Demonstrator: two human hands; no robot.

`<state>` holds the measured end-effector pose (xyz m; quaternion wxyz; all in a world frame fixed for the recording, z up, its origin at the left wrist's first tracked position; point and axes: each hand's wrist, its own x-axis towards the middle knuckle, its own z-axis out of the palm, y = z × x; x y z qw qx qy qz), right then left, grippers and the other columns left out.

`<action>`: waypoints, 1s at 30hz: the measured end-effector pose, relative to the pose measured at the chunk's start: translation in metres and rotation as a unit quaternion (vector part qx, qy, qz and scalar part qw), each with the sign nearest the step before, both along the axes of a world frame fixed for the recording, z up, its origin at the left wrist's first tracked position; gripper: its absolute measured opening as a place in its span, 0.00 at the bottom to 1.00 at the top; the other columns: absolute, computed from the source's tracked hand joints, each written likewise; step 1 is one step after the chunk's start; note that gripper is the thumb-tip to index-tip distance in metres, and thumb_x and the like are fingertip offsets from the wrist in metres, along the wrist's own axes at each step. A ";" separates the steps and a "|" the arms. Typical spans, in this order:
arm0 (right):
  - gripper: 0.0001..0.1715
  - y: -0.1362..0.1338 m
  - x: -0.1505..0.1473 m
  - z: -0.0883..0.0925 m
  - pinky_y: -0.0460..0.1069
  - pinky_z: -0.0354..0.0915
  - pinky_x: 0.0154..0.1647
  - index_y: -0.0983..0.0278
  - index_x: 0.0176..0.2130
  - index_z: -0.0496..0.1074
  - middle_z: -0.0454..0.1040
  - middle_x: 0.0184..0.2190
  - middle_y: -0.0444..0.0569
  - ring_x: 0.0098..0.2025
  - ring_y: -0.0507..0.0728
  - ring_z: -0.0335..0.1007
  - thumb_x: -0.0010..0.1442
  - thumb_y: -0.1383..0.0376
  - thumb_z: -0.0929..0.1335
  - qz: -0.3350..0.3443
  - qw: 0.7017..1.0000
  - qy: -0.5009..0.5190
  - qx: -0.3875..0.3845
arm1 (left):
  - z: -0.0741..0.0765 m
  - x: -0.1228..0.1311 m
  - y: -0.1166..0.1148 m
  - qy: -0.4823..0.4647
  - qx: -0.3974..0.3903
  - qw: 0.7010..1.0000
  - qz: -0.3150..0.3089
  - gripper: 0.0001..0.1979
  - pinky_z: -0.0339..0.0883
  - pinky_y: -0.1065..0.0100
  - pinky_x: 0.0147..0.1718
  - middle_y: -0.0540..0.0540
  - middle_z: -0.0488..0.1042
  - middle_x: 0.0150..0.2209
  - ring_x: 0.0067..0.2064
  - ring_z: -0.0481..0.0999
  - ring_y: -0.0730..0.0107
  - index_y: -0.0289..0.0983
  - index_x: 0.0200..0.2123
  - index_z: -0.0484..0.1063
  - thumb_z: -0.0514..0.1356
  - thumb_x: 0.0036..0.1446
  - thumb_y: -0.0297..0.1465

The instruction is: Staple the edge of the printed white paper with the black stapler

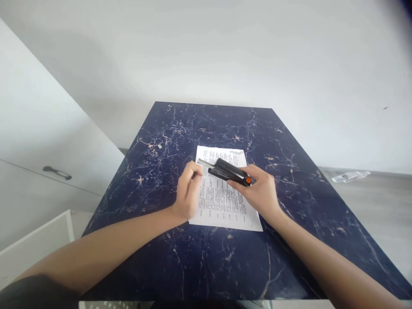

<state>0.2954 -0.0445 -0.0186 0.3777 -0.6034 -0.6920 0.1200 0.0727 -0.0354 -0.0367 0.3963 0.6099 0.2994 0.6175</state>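
Note:
A black stapler [229, 172] with an orange piece at its rear is gripped in my right hand [261, 189], its front pointing left. A slim silvery metal part [206, 163] juts out from the stapler's front end. My left hand [189, 189] is closed beside it, fingers curled with the thumb and forefinger near the tip of that metal part. Whatever the left fingers hold, if anything, is hidden. Under both hands lies a printed sheet of paper [225, 214], partly covered by the stapler and the hands.
The dark blue marbled table [206, 266] has its far edge near a white wall [225, 51]. On the left is a white cabinet with a dark handle [57, 173]. A clear plastic wrapper [350, 176] lies on the floor to the right.

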 end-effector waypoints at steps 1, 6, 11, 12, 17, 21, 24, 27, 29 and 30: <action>0.10 0.000 -0.001 -0.003 0.53 0.65 0.37 0.57 0.39 0.81 0.78 0.33 0.43 0.33 0.56 0.72 0.55 0.60 0.78 0.008 1.000 -0.001 -0.010 | 0.000 0.001 -0.006 0.042 0.074 0.996 -0.019 0.09 0.58 0.63 0.35 0.48 0.60 0.33 0.35 0.60 0.68 0.39 0.38 0.64 0.50 0.72 0.33; 0.08 0.005 -0.008 -0.017 0.52 0.66 0.38 0.58 0.37 0.80 0.77 0.31 0.42 0.33 0.55 0.73 0.54 0.66 0.77 0.074 0.997 -0.014 -0.032 | -0.002 0.004 -0.019 0.175 0.185 0.954 -0.159 0.10 0.64 0.61 0.41 0.43 0.64 0.42 0.42 0.65 0.64 0.39 0.50 0.62 0.46 0.71 0.25; 0.29 0.006 -0.001 -0.012 0.61 0.70 0.53 0.58 0.57 0.73 0.77 0.51 0.52 0.53 0.64 0.73 0.57 0.67 0.75 0.149 0.986 -0.014 0.074 | -0.003 0.004 -0.015 0.199 0.147 0.957 -0.151 0.15 0.68 0.59 0.45 0.41 0.64 0.46 0.45 0.68 0.63 0.41 0.56 0.62 0.46 0.71 0.22; 0.31 0.005 0.001 -0.010 0.62 0.70 0.54 0.57 0.60 0.71 0.75 0.53 0.53 0.54 0.65 0.72 0.58 0.67 0.75 0.169 0.978 -0.024 0.122 | -0.002 0.004 -0.015 0.194 0.147 0.958 -0.148 0.16 0.68 0.59 0.46 0.41 0.65 0.47 0.46 0.68 0.63 0.41 0.56 0.62 0.46 0.71 0.22; 0.32 -0.007 0.006 0.001 0.57 0.71 0.44 0.55 0.62 0.68 0.74 0.46 0.50 0.45 0.59 0.72 0.62 0.75 0.69 0.317 0.912 -0.068 0.251 | -0.003 0.004 -0.018 0.179 0.225 0.950 -0.122 0.19 0.69 0.58 0.50 0.42 0.64 0.49 0.49 0.70 0.63 0.43 0.56 0.62 0.49 0.68 0.19; 0.28 -0.010 -0.001 0.007 0.59 0.70 0.48 0.57 0.59 0.70 0.71 0.50 0.54 0.49 0.62 0.70 0.62 0.74 0.67 0.360 0.905 -0.058 0.219 | -0.006 0.006 -0.022 0.157 0.203 0.961 -0.102 0.15 0.69 0.59 0.51 0.42 0.63 0.51 0.51 0.68 0.64 0.43 0.53 0.61 0.51 0.68 0.20; 0.20 -0.004 -0.005 0.008 0.60 0.70 0.49 0.59 0.55 0.74 0.70 0.52 0.55 0.50 0.61 0.68 0.65 0.70 0.69 0.361 0.908 -0.062 0.204 | -0.009 0.008 -0.021 0.119 0.142 0.973 -0.134 0.12 0.67 0.54 0.55 0.40 0.62 0.56 0.58 0.67 0.60 0.44 0.53 0.59 0.50 0.71 0.24; 0.13 0.003 -0.006 0.003 0.58 0.70 0.47 0.58 0.51 0.77 0.72 0.49 0.53 0.48 0.60 0.68 0.68 0.68 0.70 0.338 0.911 -0.045 0.234 | -0.009 0.009 -0.018 0.115 0.109 0.974 -0.163 0.10 0.65 0.51 0.58 0.39 0.61 0.59 0.63 0.64 0.57 0.45 0.53 0.59 0.50 0.72 0.27; 0.10 0.006 -0.006 -0.001 0.58 0.70 0.46 0.57 0.49 0.79 0.72 0.47 0.52 0.46 0.59 0.68 0.68 0.67 0.71 0.332 0.911 -0.029 0.241 | -0.008 0.010 -0.017 0.130 0.100 0.972 -0.166 0.08 0.64 0.50 0.59 0.39 0.61 0.60 0.64 0.64 0.56 0.45 0.52 0.60 0.50 0.73 0.29; 0.09 0.007 -0.006 -0.002 0.57 0.70 0.45 0.57 0.48 0.80 0.72 0.46 0.52 0.45 0.59 0.68 0.68 0.66 0.72 0.332 0.912 -0.022 0.242 | -0.008 0.010 -0.017 0.135 0.097 0.972 -0.164 0.07 0.64 0.49 0.60 0.39 0.61 0.59 0.63 0.64 0.56 0.44 0.51 0.61 0.50 0.73 0.30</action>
